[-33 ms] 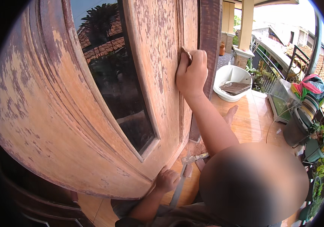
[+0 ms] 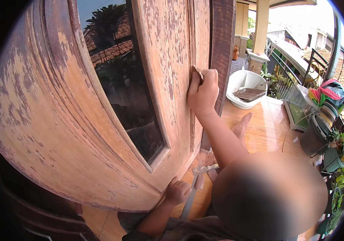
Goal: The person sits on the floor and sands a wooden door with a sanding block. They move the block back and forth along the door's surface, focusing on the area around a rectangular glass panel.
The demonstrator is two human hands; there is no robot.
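A wooden door (image 2: 178, 120) with patchy, worn finish and a dark glass pane (image 2: 133, 104) fills the left and middle. My right hand (image 2: 204, 94) is closed on a small folded piece of sandpaper (image 2: 196, 72), pinched between thumb and fingers. It presses against the narrow moulding groove near the door's right edge. Low down, my left hand (image 2: 177, 192) curls its fingers against the door's bottom edge, apparently gripping it. Its fingertips are partly hidden. Between my hands, a scraper (image 2: 204, 168) and a small reddish block (image 2: 199, 181) lie on the floor.
A dark door frame (image 2: 221, 52) stands just right of the door. Beyond it, a white basin (image 2: 239, 102) holds a flat brown piece (image 2: 250, 94). Along the right railing are a dark bucket (image 2: 313, 138) and potted plants (image 2: 342, 176). My foot (image 2: 243, 125) rests on the tiles.
My right hand has slid down along the moulding with the sandpaper, its forearm lowering too. The left hand and the door have stayed put.
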